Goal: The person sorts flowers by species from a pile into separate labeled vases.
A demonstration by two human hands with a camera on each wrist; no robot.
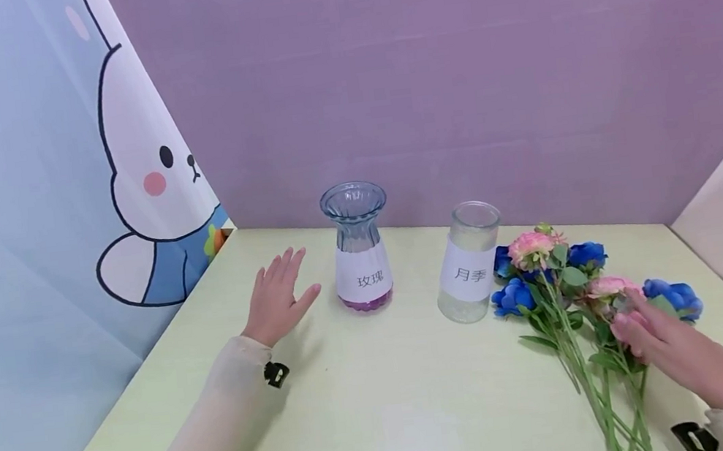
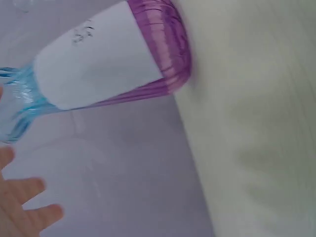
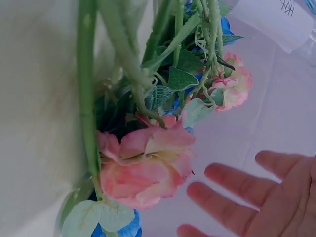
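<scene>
My left hand [image 1: 279, 299], fingers straight and thumb spread, hovers left of a glass vase [image 1: 357, 235] with a flared blue rim, purple base and white label. In the left wrist view, its fingers [image 2: 29, 190] appear close to that vase's neck and hold nothing. My right hand [image 1: 685, 346] reaches over a bunch of artificial flowers lying on the right of the table, its fingers extended beside a pink flower [image 1: 609, 286]. In the right wrist view, the spread fingers [image 3: 242, 185] are apart from a large pink bloom [image 3: 148, 168]. Blue flowers [image 1: 513, 298] lie among the pink ones.
A clear straight glass vase [image 1: 465, 310] with a white label stands between the tinted vase and the flowers. Long green stems [image 1: 594, 399] run toward the near edge of the pale table [image 1: 368, 416]. A purple backdrop [image 1: 420, 87] rises behind, a blue cartoon curtain [image 1: 10, 218] at left.
</scene>
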